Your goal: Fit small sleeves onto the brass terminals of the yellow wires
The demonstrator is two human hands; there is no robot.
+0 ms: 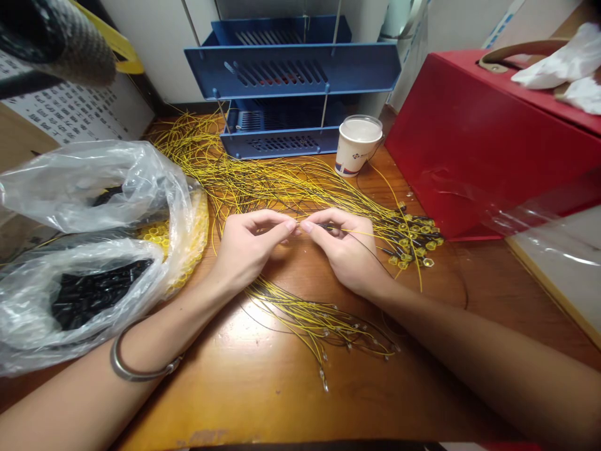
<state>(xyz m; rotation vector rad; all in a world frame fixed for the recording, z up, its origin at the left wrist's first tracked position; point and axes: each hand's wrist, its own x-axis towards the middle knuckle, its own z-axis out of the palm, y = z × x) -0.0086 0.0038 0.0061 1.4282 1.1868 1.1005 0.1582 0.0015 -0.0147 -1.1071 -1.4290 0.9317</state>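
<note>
Pinching thin wire [328, 226] between both hands [246, 244] [350, 254]

I had passing room along near tabletop [244, 394]; wires [244, 178] crowded far side; plastic bags [70, 188] walled left; red box [507, 144] blocked right.

Furnished with a wooden table [225, 401], glossy and catching white glare [251, 326] toward the front; backed by pale panels [150, 56], upright beyond a blue rack [300, 55].
</note>
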